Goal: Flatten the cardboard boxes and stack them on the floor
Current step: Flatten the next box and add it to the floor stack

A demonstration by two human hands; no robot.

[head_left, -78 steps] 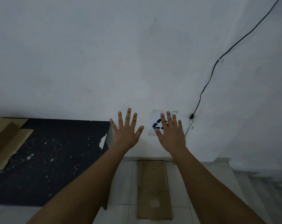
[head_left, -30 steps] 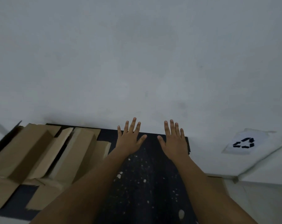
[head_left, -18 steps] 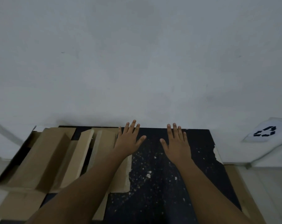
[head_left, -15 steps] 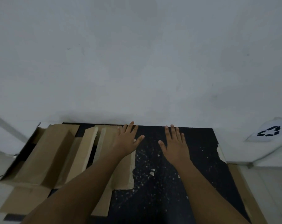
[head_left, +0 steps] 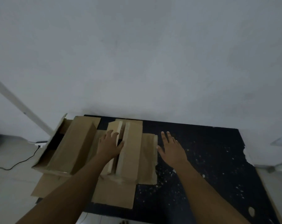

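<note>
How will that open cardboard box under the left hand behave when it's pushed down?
The open cardboard box will probably fold easily: its top flaps stand loose and parted. It looks empty, so likely light. It may slide on the dark table, since nothing pins it.

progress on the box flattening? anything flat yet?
Done: nothing visibly flat or stacked on the floor. In hand: left hand reaches onto the middle box, flaps open; right hand hovers open beside it. Left: both it and the left box still stand on the black table.
</note>
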